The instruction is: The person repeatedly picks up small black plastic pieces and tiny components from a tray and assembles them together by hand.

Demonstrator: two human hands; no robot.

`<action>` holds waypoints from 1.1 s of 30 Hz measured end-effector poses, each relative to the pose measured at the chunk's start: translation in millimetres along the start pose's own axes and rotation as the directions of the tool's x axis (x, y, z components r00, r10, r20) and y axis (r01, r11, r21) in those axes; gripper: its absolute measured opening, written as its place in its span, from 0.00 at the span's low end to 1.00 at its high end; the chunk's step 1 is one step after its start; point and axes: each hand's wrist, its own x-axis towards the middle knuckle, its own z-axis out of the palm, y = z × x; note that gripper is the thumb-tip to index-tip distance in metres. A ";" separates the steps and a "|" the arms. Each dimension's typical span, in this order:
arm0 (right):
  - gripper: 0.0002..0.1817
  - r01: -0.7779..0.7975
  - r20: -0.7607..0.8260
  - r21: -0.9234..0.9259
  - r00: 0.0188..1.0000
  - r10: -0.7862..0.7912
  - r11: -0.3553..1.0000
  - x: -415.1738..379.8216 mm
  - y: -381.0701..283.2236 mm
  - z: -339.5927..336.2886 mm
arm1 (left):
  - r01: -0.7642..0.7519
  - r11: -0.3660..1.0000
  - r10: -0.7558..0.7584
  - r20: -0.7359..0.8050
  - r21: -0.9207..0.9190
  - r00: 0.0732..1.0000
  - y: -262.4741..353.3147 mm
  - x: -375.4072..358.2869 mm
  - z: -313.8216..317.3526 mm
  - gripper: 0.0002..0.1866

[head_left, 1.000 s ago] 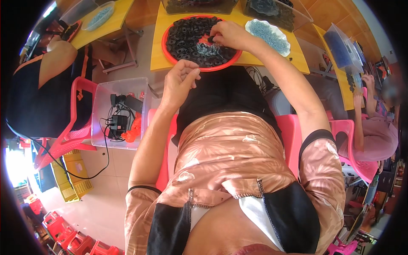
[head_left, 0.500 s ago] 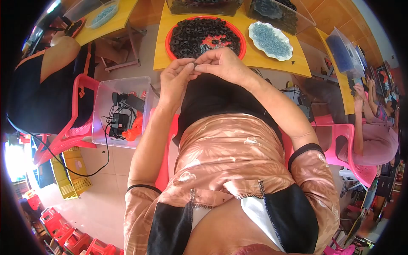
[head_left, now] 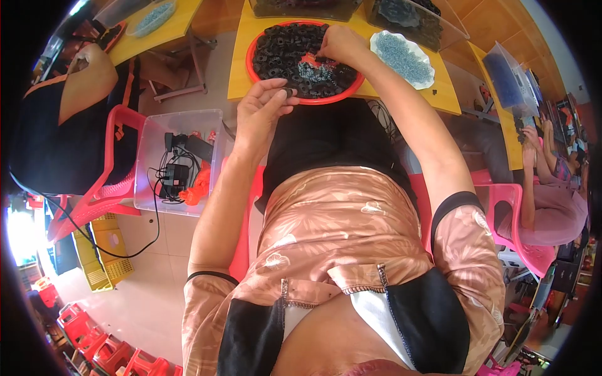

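A red round tray [head_left: 251, 70] on the yellow table holds many small black parts [head_left: 282, 47], with some red pieces and small silvery bits [head_left: 320, 72] among them. Just in front of the tray's left rim, my left hand [head_left: 262, 113] pinches a small black part [head_left: 289, 93] between thumb and fingertips. My right hand [head_left: 342, 47] reaches over the tray with its fingers together at the red pieces; whatever is between those fingertips is too small to make out. Right of the tray lies a white scalloped dish [head_left: 429, 70] of small blue-grey pieces.
Clear bins stand at the back of the yellow table [head_left: 448, 97]. A clear box [head_left: 145, 182] with cables and adapters is at my left. People [head_left: 75, 131] sit on both sides, one at my right [head_left: 545, 207], near pink chairs [head_left: 517, 219].
My right hand has moved away from my left hand, up and right over the tray. My left hand has stayed nearly in place, the black part now in plainer view.
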 end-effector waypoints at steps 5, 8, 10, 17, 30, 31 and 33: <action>0.18 0.050 0.021 0.034 0.999 -0.051 0.998 3.8 3.3 4.3 | 0.015 1.000 -0.015 0.016 -0.023 1.000 -0.3 1.1 -1.3 0.12; 0.16 0.066 -0.001 0.136 0.998 -0.066 0.989 -2.6 4.9 -2.5 | 0.030 0.999 -0.029 0.037 -0.021 0.999 0.1 1.8 -2.9 0.13; 0.15 0.084 -0.015 0.297 0.996 -0.084 0.951 -13.5 4.4 -14.4 | 0.035 0.999 -0.034 0.042 -0.024 0.999 -0.2 2.6 -4.2 0.14; 0.08 0.096 -0.030 0.874 0.989 -0.143 0.477 -97.3 -33.9 -33.4 | 0.018 0.998 -0.016 0.038 -0.053 0.999 -1.3 2.9 -4.6 0.14; 0.09 0.091 -0.046 0.946 0.988 -0.149 0.312 -117.4 -46.9 -10.8 | -0.029 0.994 0.022 0.063 0.108 0.998 -1.3 1.4 -3.5 0.13; 0.10 0.083 -0.036 0.949 0.987 -0.156 0.303 -117.7 -46.6 -12.3 | -0.025 0.993 0.017 0.067 0.118 0.998 -1.9 1.8 -3.8 0.12; 0.12 0.066 -0.016 0.959 0.984 -0.180 0.274 -118.2 -44.3 -13.0 | -0.019 0.991 0.009 0.073 0.136 0.997 -5.0 2.1 -5.3 0.12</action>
